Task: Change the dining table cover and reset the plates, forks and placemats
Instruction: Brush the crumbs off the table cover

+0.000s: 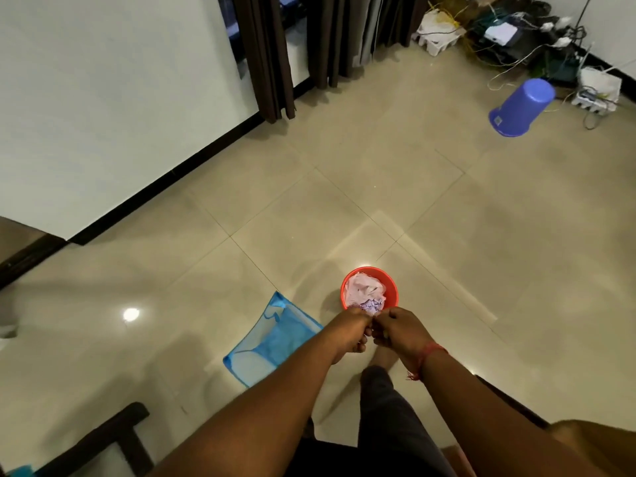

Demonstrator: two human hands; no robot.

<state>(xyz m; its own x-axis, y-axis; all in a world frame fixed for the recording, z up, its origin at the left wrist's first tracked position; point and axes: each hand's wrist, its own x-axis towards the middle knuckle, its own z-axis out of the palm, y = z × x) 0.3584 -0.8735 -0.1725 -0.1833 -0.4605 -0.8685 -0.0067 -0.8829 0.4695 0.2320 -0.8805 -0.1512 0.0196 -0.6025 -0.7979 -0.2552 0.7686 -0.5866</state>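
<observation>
An orange bucket (391, 287) stands on the tiled floor just ahead of my feet. A crumpled pink and lilac cloth (364, 292) fills it. My left hand (351, 333) and my right hand (395, 330) meet at the bucket's near rim, fingers curled and pinching the cloth's near edge. A red thread is tied round my right wrist. A blue mesh cloth (272, 339) lies flat on the floor to the left of the bucket.
A blue bucket (521, 108) lies tipped over at the far right, by a tangle of cables and boxes (516, 32). Dark curtains (275, 56) hang at the back. A dark wooden chair frame (113, 438) sits at bottom left, a white wall (103, 98) on the left.
</observation>
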